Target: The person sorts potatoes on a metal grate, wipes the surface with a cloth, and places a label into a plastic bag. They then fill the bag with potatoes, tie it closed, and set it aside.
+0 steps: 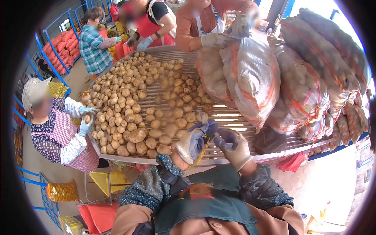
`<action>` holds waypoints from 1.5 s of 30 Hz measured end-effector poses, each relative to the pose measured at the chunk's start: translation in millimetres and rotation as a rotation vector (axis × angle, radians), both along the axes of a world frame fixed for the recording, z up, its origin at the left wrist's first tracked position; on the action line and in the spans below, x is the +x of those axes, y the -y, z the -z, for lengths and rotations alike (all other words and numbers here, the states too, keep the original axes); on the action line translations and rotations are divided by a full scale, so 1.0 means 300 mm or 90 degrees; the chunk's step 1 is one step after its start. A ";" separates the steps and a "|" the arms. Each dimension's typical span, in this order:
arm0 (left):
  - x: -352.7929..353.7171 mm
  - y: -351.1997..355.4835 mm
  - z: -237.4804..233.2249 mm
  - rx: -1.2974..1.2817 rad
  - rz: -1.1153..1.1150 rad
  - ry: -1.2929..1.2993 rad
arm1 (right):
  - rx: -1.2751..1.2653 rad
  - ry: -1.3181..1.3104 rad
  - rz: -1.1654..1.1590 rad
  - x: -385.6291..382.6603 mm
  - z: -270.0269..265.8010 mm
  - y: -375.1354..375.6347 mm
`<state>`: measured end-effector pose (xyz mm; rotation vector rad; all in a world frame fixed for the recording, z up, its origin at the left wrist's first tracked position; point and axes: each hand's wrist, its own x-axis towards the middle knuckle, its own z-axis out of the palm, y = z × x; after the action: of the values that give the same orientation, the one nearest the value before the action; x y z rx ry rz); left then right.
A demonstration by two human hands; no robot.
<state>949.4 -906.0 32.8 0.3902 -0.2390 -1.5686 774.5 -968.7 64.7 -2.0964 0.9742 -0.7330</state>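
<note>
Seemingly between picks at the bench (231,126): left hand (192,143) and right hand (235,148) fingertip to fingertip, half-curled, gripping nothing. Next, probably a reach forward for potatoes (137,135).

I see left hand (194,143), right hand (234,148), both gloved, fingertips meeting above near edge of roller table (229,117); can't tell if anything pinched. Potatoes (129,109) heaped just left. Filled mesh sacks (254,78) right. Co-worker's blue glove (84,127) on pile.

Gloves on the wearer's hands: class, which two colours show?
The gloves are cream with blue palms; head view.
</note>
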 end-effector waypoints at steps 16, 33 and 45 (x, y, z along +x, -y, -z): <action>0.007 0.306 -0.219 -0.102 -0.044 0.478 | 0.468 0.471 -0.034 -0.546 0.015 0.174; 0.240 1.124 -0.271 -0.290 -0.005 1.047 | 0.194 -0.037 0.401 -0.197 -0.770 0.230; 0.370 1.075 -0.331 -0.419 0.203 1.436 | -0.150 -0.336 0.282 0.227 -0.676 0.628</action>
<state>1060.4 -1228.5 132.0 1.4399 -2.4693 -0.4881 842.6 -1157.1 267.5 -2.3632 1.7539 -0.5244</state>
